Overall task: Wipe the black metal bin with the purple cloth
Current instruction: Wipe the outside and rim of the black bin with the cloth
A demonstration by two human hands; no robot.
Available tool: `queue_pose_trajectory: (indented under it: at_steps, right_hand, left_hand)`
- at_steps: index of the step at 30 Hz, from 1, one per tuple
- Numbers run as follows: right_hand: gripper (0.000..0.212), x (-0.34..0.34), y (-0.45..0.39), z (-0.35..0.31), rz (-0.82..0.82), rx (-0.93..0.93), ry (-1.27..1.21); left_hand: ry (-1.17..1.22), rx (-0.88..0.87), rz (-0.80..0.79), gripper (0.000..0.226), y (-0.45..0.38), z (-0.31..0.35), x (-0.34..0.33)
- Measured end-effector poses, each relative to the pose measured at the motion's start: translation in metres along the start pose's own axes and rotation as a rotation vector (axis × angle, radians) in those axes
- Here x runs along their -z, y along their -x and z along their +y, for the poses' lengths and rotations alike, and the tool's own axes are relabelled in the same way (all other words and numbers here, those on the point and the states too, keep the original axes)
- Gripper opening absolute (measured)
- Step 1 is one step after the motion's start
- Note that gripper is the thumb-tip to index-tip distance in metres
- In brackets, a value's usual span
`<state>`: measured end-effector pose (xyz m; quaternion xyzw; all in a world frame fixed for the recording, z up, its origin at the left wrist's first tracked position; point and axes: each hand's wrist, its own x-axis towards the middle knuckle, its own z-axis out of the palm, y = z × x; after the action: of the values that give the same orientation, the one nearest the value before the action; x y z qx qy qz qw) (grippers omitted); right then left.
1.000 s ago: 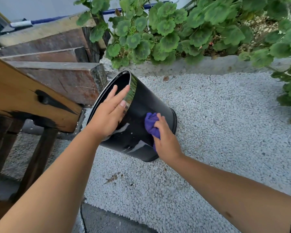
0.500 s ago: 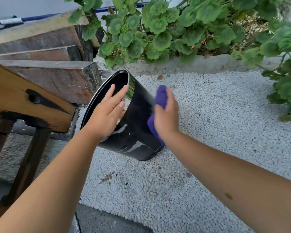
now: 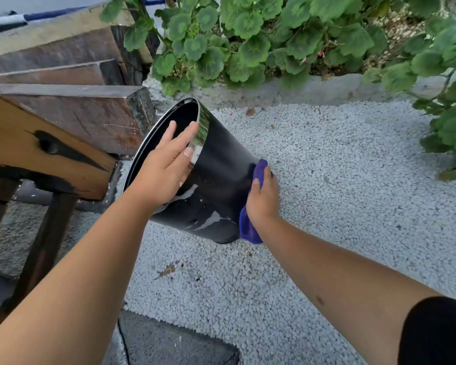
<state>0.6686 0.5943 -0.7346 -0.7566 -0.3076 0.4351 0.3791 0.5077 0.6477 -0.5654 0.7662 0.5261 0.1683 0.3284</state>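
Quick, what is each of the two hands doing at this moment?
Left hand: open, flat on the rim of the tilted black metal bin.
Right hand: presses the purple cloth against the bin's side; grip cannot be told.

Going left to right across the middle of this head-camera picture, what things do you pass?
Wooden bench → left hand on the rim → black metal bin → purple cloth under the right hand → white gravel.

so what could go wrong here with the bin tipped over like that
1. The bin is tilted on loose gravel, steadied only by the left hand at its rim; a hard push from the cloth could make its base skid or roll.
2. The right hand works low by the base, so the cloth may drag on the gravel and pick up grit that could scratch the bin.
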Motion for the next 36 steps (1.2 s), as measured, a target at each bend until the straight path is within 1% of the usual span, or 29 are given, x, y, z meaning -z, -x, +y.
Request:
queue_pose_trajectory:
  at_steps: [3,6,8,10,11,13,14,15,17,18,20,21,22,27,31,32,34,35,36]
  right_hand:
    - [0.053,0.005,0.003,0.007,-0.006,-0.018,0.055]
    - [0.055,0.010,0.010,0.018,-0.042,0.001,0.143]
    - [0.051,0.018,0.006,0.022,-0.058,-0.075,0.183]
    - [0.040,0.032,-0.008,0.018,-0.028,-0.214,0.211]
    - [0.037,0.040,-0.017,0.015,0.013,-0.267,0.188]
    - [0.031,0.055,-0.030,0.005,0.090,-0.308,0.006]
    - [0.029,0.059,-0.036,-0.003,0.122,-0.291,-0.102]
    - [0.028,0.060,-0.039,-0.013,0.138,-0.238,-0.159]
    - [0.032,0.049,-0.037,-0.035,0.109,-0.064,-0.175]
    - [0.037,0.039,-0.034,-0.045,0.061,0.052,-0.128]
    - [0.047,0.018,-0.026,-0.056,-0.045,0.263,0.059]
    - [0.049,0.011,-0.026,-0.056,-0.062,0.315,0.143]
    - [0.049,0.009,-0.029,-0.053,-0.068,0.318,0.187]
    - [0.051,0.024,-0.050,-0.016,-0.186,0.033,0.313]
    - [0.054,0.035,-0.054,-0.004,-0.293,-0.041,0.320]
    - [0.054,0.041,-0.057,-0.005,-0.297,-0.061,0.322]
    - [0.051,0.051,-0.059,-0.007,-0.251,-0.102,0.282]
    - [0.049,0.054,-0.056,-0.006,-0.217,-0.127,0.203]
    - [0.046,0.056,-0.050,-0.007,-0.189,-0.166,0.067]
  left_hand:
    - [0.041,0.028,0.007,0.045,0.000,0.002,0.001]
    - [0.048,0.038,0.004,0.045,0.000,0.003,0.000]
    - [0.065,0.027,-0.012,0.046,-0.001,0.005,0.000]
    - [0.085,0.007,-0.020,0.045,-0.001,0.006,-0.002]
    - [0.094,0.006,-0.015,0.045,-0.001,0.007,-0.002]
    - [0.099,0.015,-0.004,0.045,0.000,0.006,-0.003]
    - [0.096,0.017,-0.003,0.045,0.000,0.006,-0.003]
    - [0.093,0.017,-0.005,0.045,0.000,0.006,-0.003]
    - [0.092,0.005,-0.013,0.044,0.000,0.006,-0.003]
    - [0.093,-0.002,-0.012,0.044,0.001,0.006,-0.003]
    - [0.079,-0.005,-0.011,0.043,0.000,0.006,-0.002]
    - [0.064,-0.007,-0.009,0.044,0.000,0.005,-0.001]
    - [0.050,-0.012,-0.007,0.044,-0.001,0.004,-0.001]
    - [0.068,-0.033,-0.013,0.045,-0.001,0.004,-0.006]
    - [0.094,-0.033,-0.026,0.045,-0.001,0.003,-0.010]
    - [0.106,-0.026,-0.022,0.045,-0.001,0.003,-0.011]
    - [0.133,-0.009,-0.019,0.045,0.000,0.006,-0.010]
    - [0.143,-0.009,-0.022,0.045,0.001,0.008,-0.010]
    - [0.148,-0.011,-0.026,0.045,0.001,0.010,-0.011]
